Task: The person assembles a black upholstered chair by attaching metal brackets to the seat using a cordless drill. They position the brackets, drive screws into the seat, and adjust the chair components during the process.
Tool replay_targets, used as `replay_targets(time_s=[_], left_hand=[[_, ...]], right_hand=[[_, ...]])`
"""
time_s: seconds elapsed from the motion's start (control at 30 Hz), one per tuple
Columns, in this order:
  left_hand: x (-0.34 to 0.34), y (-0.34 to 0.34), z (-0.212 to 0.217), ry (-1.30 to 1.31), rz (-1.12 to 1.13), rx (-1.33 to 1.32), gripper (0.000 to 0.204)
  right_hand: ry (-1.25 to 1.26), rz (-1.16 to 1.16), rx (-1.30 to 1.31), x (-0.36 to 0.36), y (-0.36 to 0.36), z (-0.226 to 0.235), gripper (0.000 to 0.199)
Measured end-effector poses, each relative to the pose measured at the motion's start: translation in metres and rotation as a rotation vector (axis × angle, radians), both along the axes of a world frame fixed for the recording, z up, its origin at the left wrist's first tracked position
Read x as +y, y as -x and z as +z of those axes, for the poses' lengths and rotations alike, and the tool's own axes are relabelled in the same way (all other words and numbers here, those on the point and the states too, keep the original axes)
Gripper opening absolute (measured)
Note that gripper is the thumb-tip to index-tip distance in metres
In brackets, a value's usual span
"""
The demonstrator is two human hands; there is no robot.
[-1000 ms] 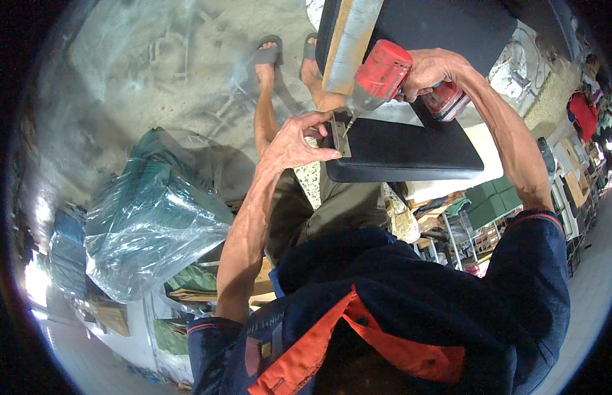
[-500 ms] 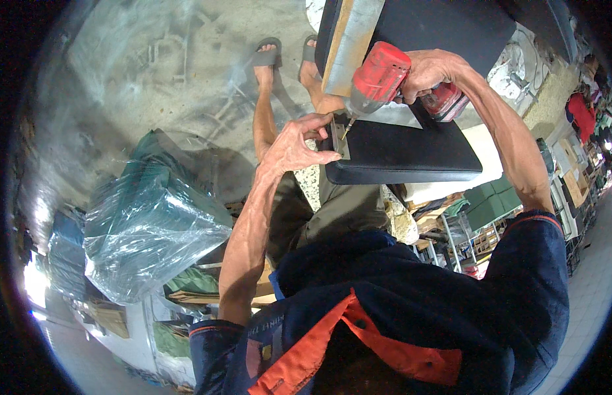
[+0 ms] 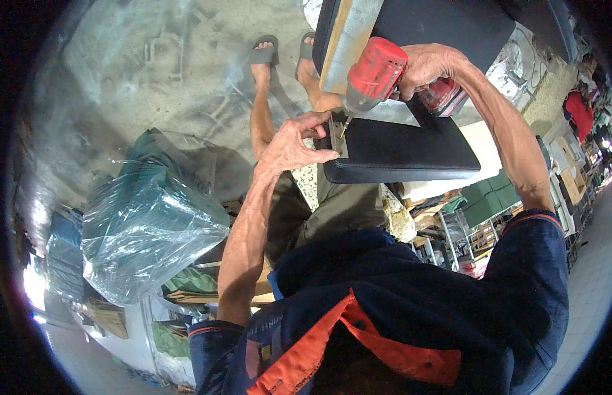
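My right hand (image 3: 425,68) is wrapped around the grip of a red cordless drill (image 3: 378,68). Its thin bit slants down to a flat metal bracket (image 3: 339,143) on the left end of a black padded board (image 3: 411,150). The bit's tip appears to meet the bracket; whether a screw sits there is too small to tell. With thumb and fingers, my left hand (image 3: 287,148) grips the bracket at its ends, pressing it to the board. Part of the bracket is hidden behind those fingers.
Beyond the board stands a larger black padded piece (image 3: 444,29) with a wood and metal rail (image 3: 348,46). A plastic-wrapped green bundle (image 3: 154,227) lies to the left. Shelving with boxes (image 3: 474,240) is at the right. My sandalled feet (image 3: 263,52) are on the concrete floor.
The drill and my right hand have shifted very slightly left and up. Both hands keep their hold, and the bit stays at the bracket.
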State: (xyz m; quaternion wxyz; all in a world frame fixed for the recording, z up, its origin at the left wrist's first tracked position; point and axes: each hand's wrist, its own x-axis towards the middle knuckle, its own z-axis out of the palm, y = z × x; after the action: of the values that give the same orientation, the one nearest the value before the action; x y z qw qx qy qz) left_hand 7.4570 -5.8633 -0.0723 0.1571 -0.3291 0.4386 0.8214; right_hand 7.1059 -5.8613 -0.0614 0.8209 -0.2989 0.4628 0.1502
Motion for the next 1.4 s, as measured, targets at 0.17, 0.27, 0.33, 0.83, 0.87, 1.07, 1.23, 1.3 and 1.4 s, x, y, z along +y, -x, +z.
replay_targets(time_s=[0.17,0.27,0.33,0.83,0.87,1.07,1.23,1.3,1.4], left_hand=[[-0.003,0.001,0.002,-0.025,-0.031,-0.014,0.079],[-0.002,0.002,0.000,-0.006,-0.026,0.019,0.078],[-0.002,0.002,-0.001,-0.020,-0.022,0.028,0.078],[0.001,0.002,-0.004,0.002,0.024,0.035,0.080],[0.001,0.002,-0.004,0.000,0.016,0.027,0.080],[0.003,0.001,-0.007,-0.038,0.027,0.043,0.078],[0.004,0.001,-0.008,-0.041,0.033,0.064,0.074],[0.004,0.001,-0.008,-0.035,0.029,0.058,0.074],[0.006,0.000,-0.008,-0.039,0.025,0.042,0.075]], right_hand=[[0.003,0.012,-0.001,0.000,-0.001,0.001,0.016],[-0.011,0.010,-0.027,0.003,0.000,-0.001,0.016],[-0.028,0.007,-0.028,0.006,0.000,-0.001,0.014],[-0.047,-0.028,0.014,0.019,0.001,0.006,0.017],[-0.052,-0.028,0.011,0.019,0.001,0.006,0.018],[-0.032,0.039,0.050,0.018,-0.001,0.005,0.019],[0.000,0.091,0.049,0.023,-0.006,0.000,0.019],[0.022,0.060,0.049,0.024,-0.010,-0.002,0.019],[0.024,0.073,0.087,0.026,-0.013,-0.003,0.018]])
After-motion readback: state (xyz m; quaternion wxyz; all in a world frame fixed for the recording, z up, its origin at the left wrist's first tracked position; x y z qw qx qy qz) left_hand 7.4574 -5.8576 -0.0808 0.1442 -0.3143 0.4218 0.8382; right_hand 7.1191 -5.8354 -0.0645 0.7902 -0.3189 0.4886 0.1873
